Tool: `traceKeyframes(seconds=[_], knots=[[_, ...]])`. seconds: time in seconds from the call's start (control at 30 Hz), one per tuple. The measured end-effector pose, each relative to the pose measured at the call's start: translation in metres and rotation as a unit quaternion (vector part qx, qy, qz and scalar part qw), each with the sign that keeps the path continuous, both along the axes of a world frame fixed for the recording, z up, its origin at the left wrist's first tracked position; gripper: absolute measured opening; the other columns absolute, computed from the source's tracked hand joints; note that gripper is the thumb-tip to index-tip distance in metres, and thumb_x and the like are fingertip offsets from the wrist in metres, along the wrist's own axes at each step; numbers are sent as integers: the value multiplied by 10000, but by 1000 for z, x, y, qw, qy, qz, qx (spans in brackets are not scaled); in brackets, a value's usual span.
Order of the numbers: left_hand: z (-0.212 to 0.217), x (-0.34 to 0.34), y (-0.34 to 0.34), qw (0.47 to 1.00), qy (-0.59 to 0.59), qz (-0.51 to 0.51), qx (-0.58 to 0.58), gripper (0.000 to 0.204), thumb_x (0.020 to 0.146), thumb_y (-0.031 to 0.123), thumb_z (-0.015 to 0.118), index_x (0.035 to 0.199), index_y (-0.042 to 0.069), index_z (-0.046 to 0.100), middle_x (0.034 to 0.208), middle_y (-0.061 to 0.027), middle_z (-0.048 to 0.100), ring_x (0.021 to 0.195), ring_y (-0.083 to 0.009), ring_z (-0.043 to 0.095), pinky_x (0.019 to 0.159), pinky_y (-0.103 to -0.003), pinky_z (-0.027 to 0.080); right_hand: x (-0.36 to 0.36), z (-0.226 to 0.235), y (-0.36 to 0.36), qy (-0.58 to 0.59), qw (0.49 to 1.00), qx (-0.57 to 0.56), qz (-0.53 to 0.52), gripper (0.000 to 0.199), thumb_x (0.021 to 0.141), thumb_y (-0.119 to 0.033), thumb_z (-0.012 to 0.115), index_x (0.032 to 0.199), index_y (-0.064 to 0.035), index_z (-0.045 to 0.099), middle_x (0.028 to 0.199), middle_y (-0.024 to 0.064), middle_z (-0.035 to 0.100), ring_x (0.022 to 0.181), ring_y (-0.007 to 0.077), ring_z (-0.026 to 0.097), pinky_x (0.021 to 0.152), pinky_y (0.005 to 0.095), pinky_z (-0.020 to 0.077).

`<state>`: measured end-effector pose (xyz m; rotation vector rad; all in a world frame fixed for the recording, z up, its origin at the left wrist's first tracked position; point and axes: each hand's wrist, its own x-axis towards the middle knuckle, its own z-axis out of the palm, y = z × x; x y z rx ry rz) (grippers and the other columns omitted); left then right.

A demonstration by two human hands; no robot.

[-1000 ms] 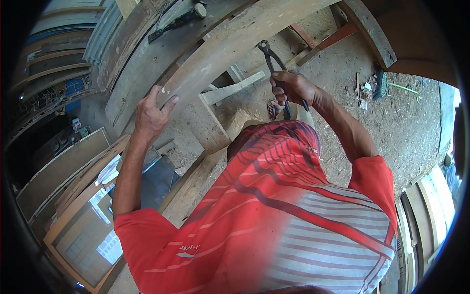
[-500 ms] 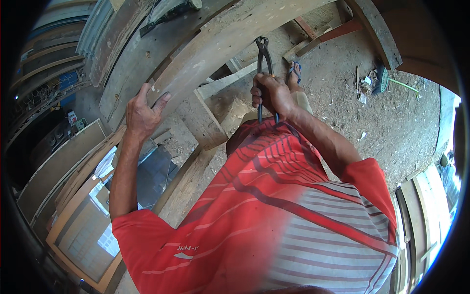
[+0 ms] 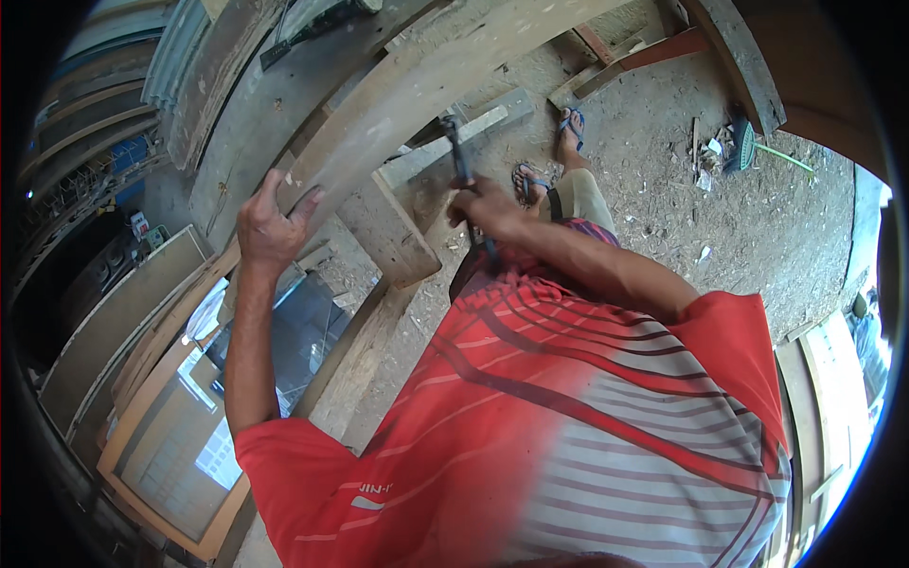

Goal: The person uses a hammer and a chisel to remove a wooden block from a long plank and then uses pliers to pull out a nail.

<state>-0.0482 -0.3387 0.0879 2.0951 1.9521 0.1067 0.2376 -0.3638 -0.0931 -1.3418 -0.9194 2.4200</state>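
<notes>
My left hand [image 3: 270, 222] grips the edge of a long curved wooden plank [image 3: 426, 80] that runs from lower left up to the top right. My right hand [image 3: 485, 210] is closed around the handles of dark metal pincers [image 3: 458, 142], whose jaws point up toward the plank's lower edge. A short upright wooden post [image 3: 388, 232] stands under the plank between my two hands. My red and white striped shirt fills the lower part of the view.
A framed glass window panel [image 3: 180, 426] leans at the lower left. Wooden boards and planks [image 3: 222, 76] stack at the upper left. Bare dirt ground [image 3: 757, 227] with scraps lies to the right. My feet in blue sandals [image 3: 571, 121] stand near a loose grey batten [image 3: 445, 150].
My right hand has drawn the pincers down and left, closer to my chest. My left hand has stayed on the plank's edge.
</notes>
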Motion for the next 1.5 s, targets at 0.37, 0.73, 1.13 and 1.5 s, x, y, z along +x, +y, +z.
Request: traceKeyframes(seconds=[0.37,0.73,1.13,1.5], knots=[[-4,-22,22,1000,6,-7,16,556,853,406,833,1123,-41,640,737,-252,666,670,-404,687,597,-438,499,117,18,64,34,997,54,37,479,946,-180,538,1366,51,522,1236,162,687,1121,208,691,930,317,567],[-3,-22,21,1000,0,14,-19,550,854,393,835,1137,-38,645,778,-247,690,699,-385,708,621,-420,518,125,30,96,142,989,-19,24,546,979,-154,530,1470,61,427,1296,199,661,1114,260,689,917,358,589],[-5,-27,26,999,-2,23,-22,569,854,405,834,1142,-48,645,830,-259,702,760,-390,724,666,-429,532,107,25,84,208,963,-159,-55,278,1052,-249,514,1113,15,573,754,31,511,662,179,579,630,373,519],[-4,-18,21,999,42,33,7,588,875,473,793,1151,-20,631,803,-266,692,769,-423,716,653,-470,522,6,35,38,158,929,-143,-302,261,1048,-308,528,957,-63,532,758,22,469,593,149,426,583,363,437]])
